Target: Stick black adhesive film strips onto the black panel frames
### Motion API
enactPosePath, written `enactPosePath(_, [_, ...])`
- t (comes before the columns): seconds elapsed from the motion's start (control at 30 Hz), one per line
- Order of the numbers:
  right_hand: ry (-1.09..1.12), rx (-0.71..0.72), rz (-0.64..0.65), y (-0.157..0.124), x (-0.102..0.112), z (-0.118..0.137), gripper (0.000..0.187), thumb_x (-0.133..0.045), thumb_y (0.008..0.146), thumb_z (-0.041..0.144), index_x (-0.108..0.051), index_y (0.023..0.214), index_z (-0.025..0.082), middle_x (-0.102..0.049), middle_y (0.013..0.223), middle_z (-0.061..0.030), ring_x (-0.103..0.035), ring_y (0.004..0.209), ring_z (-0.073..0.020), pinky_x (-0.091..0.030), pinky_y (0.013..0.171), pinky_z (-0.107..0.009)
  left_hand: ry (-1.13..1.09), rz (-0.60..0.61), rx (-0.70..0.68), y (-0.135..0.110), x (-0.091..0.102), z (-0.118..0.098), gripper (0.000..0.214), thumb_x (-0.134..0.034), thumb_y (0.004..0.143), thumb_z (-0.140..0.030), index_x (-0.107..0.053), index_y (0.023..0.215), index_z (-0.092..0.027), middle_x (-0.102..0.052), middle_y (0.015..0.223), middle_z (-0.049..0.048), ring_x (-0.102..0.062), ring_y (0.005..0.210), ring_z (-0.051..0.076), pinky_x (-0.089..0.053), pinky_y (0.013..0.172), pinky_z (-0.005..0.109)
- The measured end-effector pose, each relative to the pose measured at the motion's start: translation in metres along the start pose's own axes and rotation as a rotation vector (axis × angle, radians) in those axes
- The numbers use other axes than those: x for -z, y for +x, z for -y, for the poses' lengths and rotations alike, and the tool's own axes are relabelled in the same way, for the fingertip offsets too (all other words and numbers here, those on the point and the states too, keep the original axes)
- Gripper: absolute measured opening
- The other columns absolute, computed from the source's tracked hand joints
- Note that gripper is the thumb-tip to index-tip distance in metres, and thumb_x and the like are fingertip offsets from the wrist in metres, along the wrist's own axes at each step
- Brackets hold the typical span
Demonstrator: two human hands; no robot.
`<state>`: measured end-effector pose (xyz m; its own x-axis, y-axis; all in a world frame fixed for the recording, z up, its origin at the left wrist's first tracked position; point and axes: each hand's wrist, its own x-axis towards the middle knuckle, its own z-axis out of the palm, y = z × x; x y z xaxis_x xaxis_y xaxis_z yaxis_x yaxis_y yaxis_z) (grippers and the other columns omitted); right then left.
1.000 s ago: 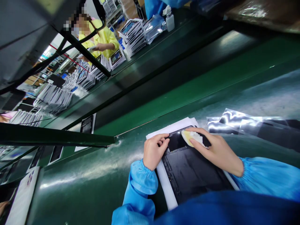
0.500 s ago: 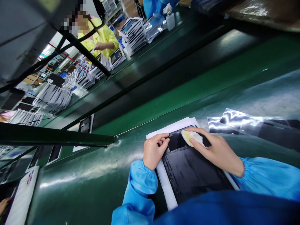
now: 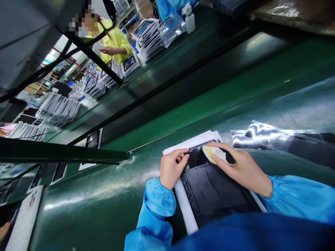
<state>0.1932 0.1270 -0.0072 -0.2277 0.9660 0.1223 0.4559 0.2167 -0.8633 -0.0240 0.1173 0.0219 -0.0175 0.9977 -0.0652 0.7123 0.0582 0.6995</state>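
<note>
A black tablet housing (image 3: 222, 191) lies before me on white foam sheets (image 3: 187, 212), its near end hidden by my blue clothing. My left hand (image 3: 172, 167) is closed, thumb and fingers pinching at the housing's upper left edge. In my right hand (image 3: 240, 167) is a crumpled white and yellowish wiping cloth (image 3: 213, 153), held between thumb and fingers against the dark glossy strip (image 3: 195, 158) at the housing's far end. The right fingertips are partly hidden behind the cloth.
Clear plastic films (image 3: 272, 139) lie on the green bench to the right. A green metal bar (image 3: 62, 150) juts in from the left. Beyond the conveyor (image 3: 183, 118) stand stacked tablet parts (image 3: 149, 40), a white bottle (image 3: 190, 22) and a co-worker in yellow (image 3: 119, 40).
My hands and the cloth hold the same place. Tablet parts on the conveyor at left have shifted slightly left. The co-worker in yellow now holds a white piece higher up.
</note>
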Motion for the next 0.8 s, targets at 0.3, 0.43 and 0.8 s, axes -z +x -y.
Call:
enactPosePath(0.3, [-0.045,0.030,0.012,-0.0003,0.0006,-0.0020,0.033,-0.045,0.093,0.050,-0.063,0.114,0.030,-0.067,0.060,0.0073,-0.041,0.030,-0.0138,-0.046,0.050,-0.030,0.017,0.000,-0.018,0.0000,-0.0005,0.0021,0.019,-0.067,0.083,-0.016,-0.078,0.097,-0.023,-0.071,0.072,-0.0037,-0.059,0.059,0.009,-0.050,0.066,0.020])
enactPosePath(0.43, [-0.067,0.077,0.000,0.0009,-0.0004,-0.0010,0.032,-0.044,0.095,0.049,-0.063,0.113,0.029,-0.069,0.064,0.0067,-0.039,0.028,-0.0123,-0.043,0.048,-0.029,0.054,0.014,-0.018,0.0004,0.0013,0.0005,0.019,-0.066,0.084,-0.017,-0.078,0.098,-0.023,-0.072,0.074,-0.0038,-0.059,0.060,0.009,-0.050,0.066,0.020])
enactPosePath(0.8, [-0.053,0.069,-0.009,-0.0008,-0.0001,-0.0005,0.035,-0.044,0.094,0.051,-0.063,0.113,0.029,-0.069,0.064,0.0043,-0.040,0.028,-0.0138,-0.047,0.050,-0.033,0.213,0.039,-0.017,-0.0028,0.0021,-0.0052,0.023,-0.073,0.082,-0.017,-0.076,0.103,-0.027,-0.072,0.077,-0.0057,-0.060,0.063,0.009,-0.048,0.066,0.020])
